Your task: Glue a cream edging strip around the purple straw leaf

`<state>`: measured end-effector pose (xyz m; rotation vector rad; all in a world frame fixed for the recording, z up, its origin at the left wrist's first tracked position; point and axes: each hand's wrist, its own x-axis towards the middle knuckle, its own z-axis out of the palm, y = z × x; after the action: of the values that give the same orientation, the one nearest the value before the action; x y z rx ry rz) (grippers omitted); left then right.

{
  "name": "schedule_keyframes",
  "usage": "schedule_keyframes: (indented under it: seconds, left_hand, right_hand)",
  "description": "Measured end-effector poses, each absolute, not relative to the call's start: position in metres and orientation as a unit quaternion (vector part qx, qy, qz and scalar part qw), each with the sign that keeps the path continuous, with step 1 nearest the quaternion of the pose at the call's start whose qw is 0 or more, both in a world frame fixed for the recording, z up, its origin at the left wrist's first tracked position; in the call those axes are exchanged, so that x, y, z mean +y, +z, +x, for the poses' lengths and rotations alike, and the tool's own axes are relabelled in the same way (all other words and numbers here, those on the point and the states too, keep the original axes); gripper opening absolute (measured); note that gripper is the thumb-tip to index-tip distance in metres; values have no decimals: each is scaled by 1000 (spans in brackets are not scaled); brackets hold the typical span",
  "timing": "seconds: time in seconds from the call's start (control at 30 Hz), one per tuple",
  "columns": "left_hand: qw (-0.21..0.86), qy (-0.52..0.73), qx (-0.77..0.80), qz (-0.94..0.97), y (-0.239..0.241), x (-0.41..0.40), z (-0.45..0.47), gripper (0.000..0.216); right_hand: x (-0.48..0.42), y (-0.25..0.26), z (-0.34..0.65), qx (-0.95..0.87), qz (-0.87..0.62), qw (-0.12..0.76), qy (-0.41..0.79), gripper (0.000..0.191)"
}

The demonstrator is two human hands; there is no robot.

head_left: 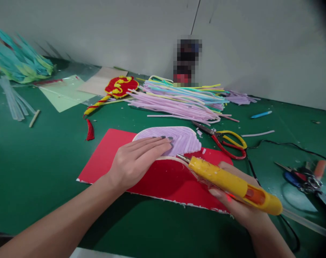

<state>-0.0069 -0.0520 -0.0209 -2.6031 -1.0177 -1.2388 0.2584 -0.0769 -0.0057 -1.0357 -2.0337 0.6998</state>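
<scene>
My left hand [137,160] lies flat, fingers stretched out, pressing on a lilac ribbed shape [179,138] made of pipe-cleaner strips. That shape rests on a red sheet [106,150] on the green table. My right hand [234,200] is wrapped around a yellow hot glue gun [232,182]. The gun's metal nozzle points left and touches the lower edge of the lilac shape.
A heap of lilac, blue and yellow pipe cleaners [179,98] lies behind the sheet. Red-and-yellow scissors [227,141] sit to the right, a red-and-yellow ornament with a tassel [117,89] to the left. Clear glue sticks [13,100], teal fringe [17,61], black cable and tools [302,177] surround the work.
</scene>
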Motion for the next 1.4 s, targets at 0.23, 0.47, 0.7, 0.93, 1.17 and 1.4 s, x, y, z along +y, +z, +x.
schedule_keyframes:
  seconds: [0.23, 0.47, 0.7, 0.93, 1.17, 1.4]
  left_hand:
    - [49, -408, -335, -848, -20, -52, -8, 29]
    - [52, -412, -335, -846, -21, -52, -7, 29]
    - [50, -413, -333, -846, -20, -52, -7, 29]
    - [50, -414, -334, -845, -20, -52, -7, 31]
    - [49, -418, -329, -845, -20, -52, -7, 30]
    - [49, -415, -336, -844, -20, -53, -7, 32]
  right_hand:
    - [-76, -5, 256, -791, -392, 364, 296, 6]
    - [-75, -3, 256, -797, -392, 356, 289, 10]
    - [-76, -4, 257, -802, -394, 357, 272, 11]
    - [-77, -7, 258, -803, -399, 355, 265, 10]
    - [-76, -6, 258, -803, -392, 372, 252, 13]
    - [-78, -6, 259, -807, -404, 352, 248, 16]
